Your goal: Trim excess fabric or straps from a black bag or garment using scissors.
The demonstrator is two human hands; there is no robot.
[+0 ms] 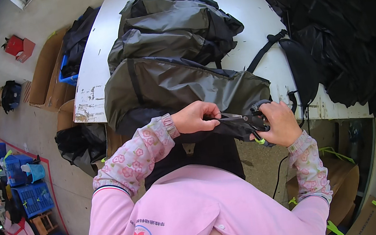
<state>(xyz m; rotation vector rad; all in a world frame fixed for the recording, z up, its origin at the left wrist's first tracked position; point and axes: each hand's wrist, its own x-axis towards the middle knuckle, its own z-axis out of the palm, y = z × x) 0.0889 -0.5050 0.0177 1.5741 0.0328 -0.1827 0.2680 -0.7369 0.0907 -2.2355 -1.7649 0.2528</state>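
Note:
A dark grey fabric bag [168, 79] with black trim lies along the near side of the table, its near edge drawn toward my body. My left hand [195, 117] is closed in a pinch at that black edge, thumb against the forefinger. In my right hand [279, 123] is a pair of scissors [246, 118] with dark handles, fingers wrapped round them. The silver blades point left and reach the left fingertips. What exactly lies between the blades is too small to tell. Something yellow-green hangs just under the scissors.
More grey bags [170, 24] are heaped farther back on the worn white table [91, 78]. A large black fabric pile [340, 38] covers its right side, with a black strap [265, 51] leading off it. Cardboard boxes [50, 74] stand left; blue crates [36, 199] line the floor beyond.

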